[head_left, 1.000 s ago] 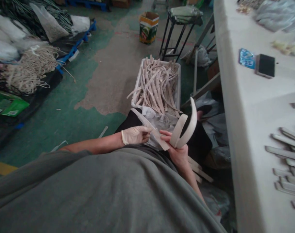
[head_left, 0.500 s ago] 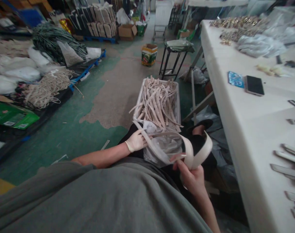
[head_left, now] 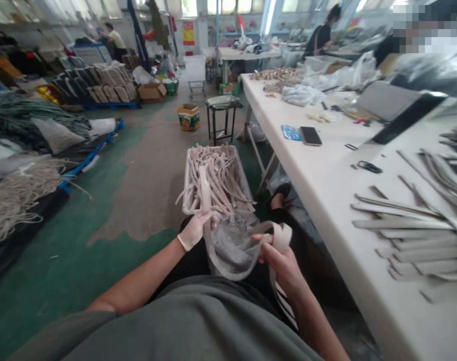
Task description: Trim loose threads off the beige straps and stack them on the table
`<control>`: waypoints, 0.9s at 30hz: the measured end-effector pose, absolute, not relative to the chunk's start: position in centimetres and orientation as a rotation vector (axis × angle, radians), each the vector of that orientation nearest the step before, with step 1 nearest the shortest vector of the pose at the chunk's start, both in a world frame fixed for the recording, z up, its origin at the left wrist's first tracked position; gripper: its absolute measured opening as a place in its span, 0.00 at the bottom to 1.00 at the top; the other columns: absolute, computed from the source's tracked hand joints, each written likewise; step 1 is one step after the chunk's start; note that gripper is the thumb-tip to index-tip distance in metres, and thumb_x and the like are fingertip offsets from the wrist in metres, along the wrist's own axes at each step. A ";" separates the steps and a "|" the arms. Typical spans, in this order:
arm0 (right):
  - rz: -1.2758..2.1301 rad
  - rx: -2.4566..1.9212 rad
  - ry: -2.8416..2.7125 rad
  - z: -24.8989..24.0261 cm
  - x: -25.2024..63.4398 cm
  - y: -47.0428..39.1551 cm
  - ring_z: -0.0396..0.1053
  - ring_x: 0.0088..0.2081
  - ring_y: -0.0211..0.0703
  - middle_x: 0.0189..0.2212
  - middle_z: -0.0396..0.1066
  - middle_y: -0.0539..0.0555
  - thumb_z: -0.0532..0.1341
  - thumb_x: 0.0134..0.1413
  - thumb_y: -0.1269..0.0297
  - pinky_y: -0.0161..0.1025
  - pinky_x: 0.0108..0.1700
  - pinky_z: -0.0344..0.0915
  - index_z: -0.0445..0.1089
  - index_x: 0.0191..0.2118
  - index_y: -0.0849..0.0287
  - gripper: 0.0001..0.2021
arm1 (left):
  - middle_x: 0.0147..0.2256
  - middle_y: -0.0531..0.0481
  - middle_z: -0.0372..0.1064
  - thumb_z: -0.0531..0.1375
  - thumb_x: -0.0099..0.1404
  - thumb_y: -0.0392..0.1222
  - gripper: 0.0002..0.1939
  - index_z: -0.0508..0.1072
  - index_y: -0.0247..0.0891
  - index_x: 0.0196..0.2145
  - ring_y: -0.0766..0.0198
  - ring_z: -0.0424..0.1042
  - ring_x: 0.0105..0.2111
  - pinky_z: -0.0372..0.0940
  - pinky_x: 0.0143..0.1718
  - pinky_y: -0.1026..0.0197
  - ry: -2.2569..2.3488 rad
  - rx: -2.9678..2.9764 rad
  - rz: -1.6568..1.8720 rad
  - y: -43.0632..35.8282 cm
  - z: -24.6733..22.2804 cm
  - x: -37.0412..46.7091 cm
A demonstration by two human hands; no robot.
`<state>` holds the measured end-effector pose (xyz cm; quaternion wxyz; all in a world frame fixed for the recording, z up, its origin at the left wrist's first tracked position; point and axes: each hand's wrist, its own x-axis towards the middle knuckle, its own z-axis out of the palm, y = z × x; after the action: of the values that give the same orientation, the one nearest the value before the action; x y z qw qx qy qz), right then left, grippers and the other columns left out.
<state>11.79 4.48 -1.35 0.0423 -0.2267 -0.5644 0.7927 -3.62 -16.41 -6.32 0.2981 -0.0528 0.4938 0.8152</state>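
My left hand [head_left: 196, 230], in a pale glove, pinches a flat cream strap [head_left: 232, 275] close to one end, which stands up in front of the bin. From there the strap sags in a loop over my lap and rises to my right hand [head_left: 279, 258]. That hand is closed around the strap, with a curl of it standing above the fingers and more hanging below the wrist. Between my hands lies a clear plastic bag [head_left: 234, 238]. Just beyond, a white bin [head_left: 247, 185] holds a tangled heap of beige strips [head_left: 216, 178].
A long white table [head_left: 326, 220] runs along my right, bearing a phone [head_left: 311, 136], a tablet-like screen [head_left: 409, 118] and several grey straps [head_left: 424, 240]. Ahead stands a black stool [head_left: 221, 118]. Bundled cords [head_left: 25, 193] lie at left. A co-worker [head_left: 320, 35] is at the back.
My view has tilted up and turned right. My left hand has gone from lying along the strap to pinching it near an upright end. The strap between my hands now hangs in a loop.
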 end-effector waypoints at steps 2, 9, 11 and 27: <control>2.472 -0.646 -1.658 -0.7 9.5 4.7 0.64 0.24 0.33 0.49 0.76 0.58 0.72 0.41 0.57 0.34 0.25 0.62 0.66 0.25 0.58 0.15 | 0.26 0.48 0.73 0.66 0.63 0.45 0.18 0.76 0.33 0.47 0.66 0.69 0.24 0.63 0.28 0.66 1.384 0.029 1.985 -15.5 -6.5 -1.8; 2.527 -0.523 -1.584 0.0 4.9 5.6 0.70 0.31 0.39 0.46 0.78 0.56 0.72 0.37 0.55 0.31 0.26 0.64 0.67 0.26 0.57 0.16 | 0.26 0.48 0.73 0.68 0.59 0.54 0.22 0.79 0.33 0.41 0.64 0.68 0.25 0.63 0.33 0.63 1.488 0.296 1.522 -14.5 -7.1 1.9; 2.496 -0.494 -1.582 0.2 4.6 5.6 0.71 0.32 0.40 0.41 0.79 0.56 0.72 0.38 0.54 0.31 0.26 0.64 0.68 0.26 0.57 0.16 | 0.27 0.48 0.73 0.68 0.58 0.57 0.24 0.79 0.33 0.41 0.63 0.69 0.27 0.63 0.34 0.62 1.496 0.332 1.469 -14.7 -7.2 2.2; 1.940 -0.244 -2.321 0.4 8.7 3.0 0.75 0.33 0.50 0.28 0.78 0.55 0.67 0.51 0.53 0.41 0.38 0.71 0.78 0.30 0.58 0.13 | 0.44 0.41 0.74 0.60 0.66 0.54 0.18 0.78 0.42 0.46 0.48 0.67 0.54 0.55 0.62 0.50 1.817 0.759 1.702 -12.2 -3.7 3.1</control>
<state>8.68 2.96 0.44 0.0534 -0.0801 -0.7636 0.6384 3.06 -12.15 -3.69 0.2662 0.2812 0.6728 0.6303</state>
